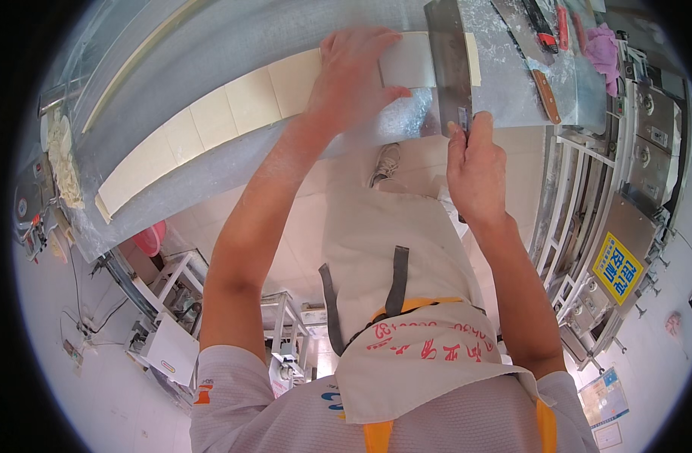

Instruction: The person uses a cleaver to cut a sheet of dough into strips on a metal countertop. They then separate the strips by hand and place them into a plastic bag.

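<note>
My right hand grips the handle end of a broad steel cleaver, whose blade lies across the metal worktop. Left of the blade is a grey square plate with thin pale edges. My left hand, blurred, is spread at the plate's left side, thumb near its lower edge and fingers near its upper edge. From under that hand a long pale dough strip, marked across by several straight lines, curves to the left. A narrow dough piece lies just right of the blade.
A wooden-handled knife, red-and-black tools and a purple cloth lie at the floury right end of the metal worktop. Dough scraps sit at the left end. A metal rack stands at right.
</note>
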{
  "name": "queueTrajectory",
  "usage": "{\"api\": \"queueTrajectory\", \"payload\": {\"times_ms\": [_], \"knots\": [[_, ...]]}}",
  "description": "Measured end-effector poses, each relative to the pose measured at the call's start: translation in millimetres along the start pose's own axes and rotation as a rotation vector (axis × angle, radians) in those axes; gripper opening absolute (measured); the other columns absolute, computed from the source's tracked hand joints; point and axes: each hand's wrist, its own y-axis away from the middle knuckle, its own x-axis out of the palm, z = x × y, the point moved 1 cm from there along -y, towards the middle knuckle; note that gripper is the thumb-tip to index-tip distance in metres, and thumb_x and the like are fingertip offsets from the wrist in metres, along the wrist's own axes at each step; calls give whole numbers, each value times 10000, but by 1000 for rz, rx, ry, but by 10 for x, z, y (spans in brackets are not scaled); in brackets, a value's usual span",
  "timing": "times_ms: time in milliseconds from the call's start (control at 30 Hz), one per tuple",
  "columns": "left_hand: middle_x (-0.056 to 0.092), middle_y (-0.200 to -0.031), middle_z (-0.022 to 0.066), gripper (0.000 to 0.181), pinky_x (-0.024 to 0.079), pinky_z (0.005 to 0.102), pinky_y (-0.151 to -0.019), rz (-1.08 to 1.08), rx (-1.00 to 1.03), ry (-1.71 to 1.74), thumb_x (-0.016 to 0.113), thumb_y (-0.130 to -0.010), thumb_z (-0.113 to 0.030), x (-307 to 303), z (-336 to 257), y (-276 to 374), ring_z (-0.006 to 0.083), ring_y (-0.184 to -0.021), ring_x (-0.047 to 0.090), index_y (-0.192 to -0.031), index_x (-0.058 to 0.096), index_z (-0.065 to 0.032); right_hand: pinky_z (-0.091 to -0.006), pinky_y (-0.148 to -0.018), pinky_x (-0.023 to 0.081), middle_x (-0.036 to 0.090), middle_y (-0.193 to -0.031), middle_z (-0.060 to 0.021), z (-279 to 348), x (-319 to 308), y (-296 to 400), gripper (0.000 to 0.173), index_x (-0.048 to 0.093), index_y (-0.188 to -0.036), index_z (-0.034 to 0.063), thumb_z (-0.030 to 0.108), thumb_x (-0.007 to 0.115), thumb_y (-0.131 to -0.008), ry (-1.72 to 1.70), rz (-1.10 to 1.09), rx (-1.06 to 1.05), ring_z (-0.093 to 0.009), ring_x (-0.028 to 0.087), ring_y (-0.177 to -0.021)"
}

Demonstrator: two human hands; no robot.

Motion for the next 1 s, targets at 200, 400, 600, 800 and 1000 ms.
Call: {"api": "queueTrajectory", "payload": {"times_ms": [200, 400, 600, 800, 1000], "knots": [[661, -1432, 26, 706, 375, 490, -1189, -3, 23, 9, 964, -741, -287, -4, 7, -15, 314, -1366, 553, -1369, 684, -126, -657, -725, 479, 652, -870, -374, 42, 14, -18, 173, 387, -1129, -2, 93, 532, -1114, 52, 42, 44, -630, 620, -874], [667, -1425, 28, 674, 386, 486, -1170, -2, 22, 9, 966, -729, -264, 5, -13, -37, 316, -1344, 569, -1334, 708, -117, -658, -844, 515, 704, -1030, -380, 37, 75, -81, 208, 394, -1214, -44, 68, 511, -1085, 95, 130, 102, -598, 664, -994], [667, -1436, 46, 638, 387, 482, -1157, 6, 29, -20, 952, -752, -259, -31, -50, -54, 318, -1335, 576, -1326, 716, -113, -634, -710, 497, 656, -854, -360, -149, 292, -232, 215, 392, -1165, -52, 99, 535, -1109, 151, 103, 63, -575, 660, -831], [768, -1208, 63, 325, 470, 443, -1055, 62, 49, -269, 822, -947, -236, -208, -214, -238, 284, -1141, 676, -1230, 772, -85, -625, -676, 502, 671, -826, -330, -227, 298, -117, 219, 429, -1140, -23, 157, 554, -1125, 76, 1, 29, -567, 666, -794], [781, -836, 99, 230, 556, 345, -689, -206, -381, 302, 757, -1046, -259, -174, -58, -716, 205, -707, 691, -1084, 824, -42, -502, -610, 514, 652, -760, -238, -188, 0, 327, 239, 479, -1074, -10, 191, 596, -1130, -169, -210, 81, -484, 664, -692]]}}
